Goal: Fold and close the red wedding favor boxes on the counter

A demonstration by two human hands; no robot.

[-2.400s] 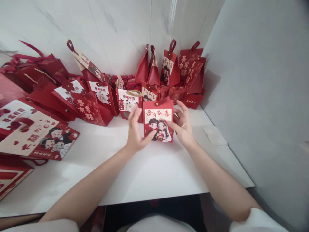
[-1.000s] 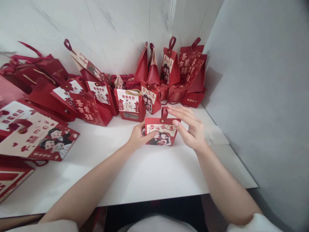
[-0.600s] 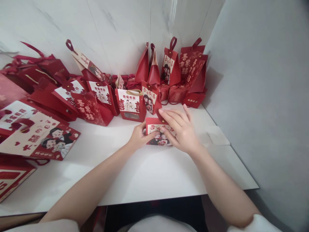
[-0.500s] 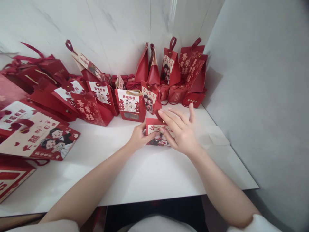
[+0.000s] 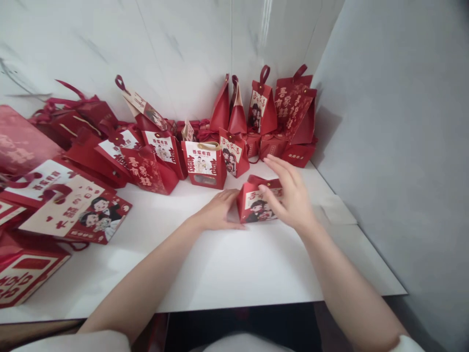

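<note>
A small red gift box (image 5: 259,208) with a cartoon couple and Chinese lettering on its front stands upright on the white table. Its left side panel is visible, and a dark red ribbon loop lies at its top. My left hand (image 5: 220,210) rests at the box's left side, thumb and fingers apart. Around the box's right end is my right hand (image 5: 293,200), its thumb in front of the printed face and its fingers spread above and behind. The box's right end is hidden by this hand, so I cannot tell how firmly it touches.
Several red gift boxes line the wall, among them a white-fronted box (image 5: 202,164) and a ribbon-looped one (image 5: 262,110). More crowd the left, including a cream box with a couple (image 5: 100,220). A white flat piece (image 5: 339,209) lies right; a grey wall (image 5: 395,146) bounds that side.
The gift box has turned so that its left side shows, and sits farther right in view. My left hand has come away from its front, and my right hand has shifted to its right end.
</note>
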